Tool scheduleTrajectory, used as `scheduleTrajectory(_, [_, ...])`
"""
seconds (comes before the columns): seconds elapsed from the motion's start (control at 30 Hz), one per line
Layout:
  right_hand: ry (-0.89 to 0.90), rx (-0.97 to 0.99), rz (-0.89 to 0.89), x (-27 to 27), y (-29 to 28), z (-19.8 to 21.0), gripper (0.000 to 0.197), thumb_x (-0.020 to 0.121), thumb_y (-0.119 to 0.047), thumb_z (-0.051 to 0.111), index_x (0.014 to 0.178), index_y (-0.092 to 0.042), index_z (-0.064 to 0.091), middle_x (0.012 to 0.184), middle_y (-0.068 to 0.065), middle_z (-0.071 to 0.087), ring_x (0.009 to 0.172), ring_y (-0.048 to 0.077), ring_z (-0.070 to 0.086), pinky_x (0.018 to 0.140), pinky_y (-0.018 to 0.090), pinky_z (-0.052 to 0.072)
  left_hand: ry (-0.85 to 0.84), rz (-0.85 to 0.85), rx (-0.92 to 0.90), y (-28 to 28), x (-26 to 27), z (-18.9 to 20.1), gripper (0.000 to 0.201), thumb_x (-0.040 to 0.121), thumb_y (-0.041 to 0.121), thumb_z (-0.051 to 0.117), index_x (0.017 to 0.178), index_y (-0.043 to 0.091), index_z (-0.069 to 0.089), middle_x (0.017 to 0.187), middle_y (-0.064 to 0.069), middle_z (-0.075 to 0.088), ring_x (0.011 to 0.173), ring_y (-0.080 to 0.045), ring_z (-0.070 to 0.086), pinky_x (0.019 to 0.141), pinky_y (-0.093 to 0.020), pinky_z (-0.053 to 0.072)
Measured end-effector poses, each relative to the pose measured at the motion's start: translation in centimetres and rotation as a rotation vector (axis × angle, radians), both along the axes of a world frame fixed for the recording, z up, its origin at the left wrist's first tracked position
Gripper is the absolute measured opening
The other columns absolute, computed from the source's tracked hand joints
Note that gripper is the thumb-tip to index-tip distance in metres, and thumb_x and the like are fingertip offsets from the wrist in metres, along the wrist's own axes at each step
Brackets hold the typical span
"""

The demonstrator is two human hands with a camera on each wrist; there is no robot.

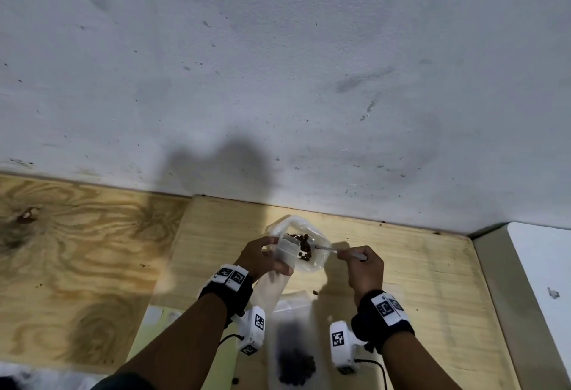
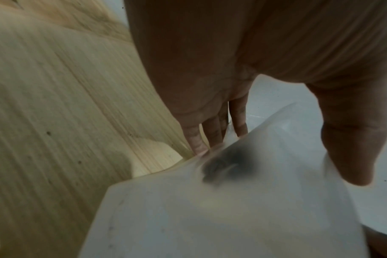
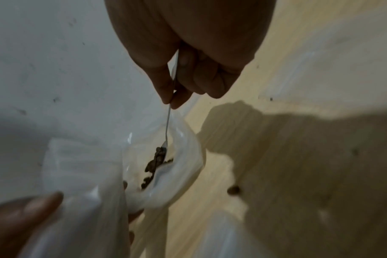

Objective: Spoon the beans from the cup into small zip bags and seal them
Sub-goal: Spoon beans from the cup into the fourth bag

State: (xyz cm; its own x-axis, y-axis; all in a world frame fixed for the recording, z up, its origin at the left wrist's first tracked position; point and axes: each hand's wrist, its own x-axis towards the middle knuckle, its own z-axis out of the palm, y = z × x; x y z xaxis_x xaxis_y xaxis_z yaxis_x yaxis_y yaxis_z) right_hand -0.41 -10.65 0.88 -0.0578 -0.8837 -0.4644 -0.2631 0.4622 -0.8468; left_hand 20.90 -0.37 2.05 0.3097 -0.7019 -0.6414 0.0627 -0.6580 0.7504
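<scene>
My left hand (image 1: 272,255) grips a small translucent zip bag (image 1: 272,289) by its top, and the bag hangs down toward the table. In the left wrist view the bag (image 2: 232,218) sits between the thumb and the fingers (image 2: 212,132). Just beyond it a clear plastic cup (image 1: 318,261) is tilted with its mouth toward me, dark beans (image 1: 304,244) inside. I cannot tell whether the left hand also supports the cup. My right hand (image 1: 343,255) pinches the handle of a thin metal spoon (image 1: 324,248). The spoon (image 3: 169,120) has its bowl among the beans (image 3: 157,158).
A second bag (image 1: 293,358) with dark beans lies on the pale wooden board (image 1: 417,266) near me. A loose bean (image 1: 315,292) lies beside it. A yellow-green sheet (image 1: 154,328) is at the lower left, a white object (image 1: 540,266) at the right, and a grey wall behind.
</scene>
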Motion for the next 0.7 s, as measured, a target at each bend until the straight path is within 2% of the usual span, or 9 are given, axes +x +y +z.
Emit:
scheduleTrajectory(0.17, [-0.103,-0.056,0.023,-1.0,-0.8,2.4,0.019,0.074,-0.005,0.077,0.071,-0.01,0.059,0.057,0.0,0.049,0.051,0.016,0.038,0.052,0.026,0.031,-0.061,0.01,0.005,0.1,-0.7,0.7,0.086,0.043,0.017,0.093,0.121,0.028,0.059,0.113,0.0,0.063,0.109,-0.016,0.058,0.077,-0.024,0.048])
scheduleTrajectory(0.27, [-0.136,-0.106,0.075,-1.1,-0.9,4.0,0.021,0.074,-0.004,0.077,0.067,-0.013,0.059,0.065,0.006,0.057,0.053,0.014,0.039,0.053,0.026,0.031,-0.113,0.0,-0.019,0.0,-1.2,0.9,0.094,0.03,0.031,0.092,0.117,0.035,0.058,0.119,0.001,0.064,0.111,-0.016,0.059,0.087,-0.032,0.054])
scheduleTrajectory(0.33, [-0.108,-0.191,0.151,-0.7,-0.9,5.0,0.022,0.073,-0.002,0.077,0.066,-0.013,0.059,0.067,0.004,0.06,0.057,0.015,0.046,0.056,0.027,0.037,-0.137,0.002,-0.019,-0.1,-1.4,0.6,0.096,0.023,0.039,0.09,0.113,0.038,0.057,0.122,0.0,0.063,0.111,-0.017,0.06,0.092,-0.038,0.054])
scheduleTrajectory(0.4, [-0.053,-0.301,0.26,-0.2,-1.0,5.9,0.021,0.074,-0.001,0.077,0.066,-0.01,0.06,0.067,0.001,0.063,0.062,0.013,0.054,0.062,0.027,0.044,-0.155,-0.008,-0.023,-0.2,-1.5,0.5,0.1,0.021,0.042,0.088,0.116,0.036,0.057,0.124,0.0,0.062,0.113,-0.018,0.059,0.094,-0.041,0.053])
scheduleTrajectory(0.5, [-0.002,-0.421,0.45,0.8,-0.7,7.0,0.023,0.076,-0.005,0.079,0.068,-0.012,0.059,0.07,-0.001,0.067,0.065,0.008,0.06,0.063,0.018,0.045,-0.175,-0.022,-0.018,-0.4,-1.6,0.5,0.106,0.02,0.045,0.085,0.121,0.032,0.057,0.13,0.0,0.058,0.118,-0.019,0.055,0.098,-0.04,0.051])
scheduleTrajectory(0.57, [0.041,-0.473,0.538,1.3,-0.6,7.3,0.023,0.077,-0.011,0.081,0.069,-0.017,0.061,0.072,-0.003,0.068,0.06,0.003,0.057,0.059,0.014,0.042,-0.182,-0.026,-0.017,-0.3,-1.6,0.5,0.107,0.02,0.045,0.085,0.122,0.032,0.056,0.132,0.0,0.057,0.12,-0.019,0.054,0.099,-0.04,0.05])
scheduleTrajectory(0.63, [0.052,-0.482,0.534,1.3,-0.6,7.1,0.023,0.078,-0.012,0.081,0.069,-0.02,0.062,0.073,-0.005,0.069,0.058,0.002,0.057,0.058,0.014,0.042,-0.188,-0.027,-0.02,-0.3,-1.6,0.5,0.11,0.019,0.046,0.085,0.123,0.031,0.055,0.134,0.0,0.055,0.122,-0.019,0.053,0.1,-0.04,0.049])
scheduleTrajectory(0.7, [0.027,-0.464,0.425,1.1,-0.7,6.7,0.021,0.078,-0.011,0.08,0.071,-0.018,0.062,0.075,-0.004,0.069,0.07,0.002,0.063,0.061,0.016,0.046,-0.198,-0.029,-0.026,-0.2,-1.5,0.4,0.113,0.018,0.047,0.084,0.126,0.029,0.055,0.134,0.0,0.055,0.122,-0.019,0.053,0.1,-0.039,0.049])
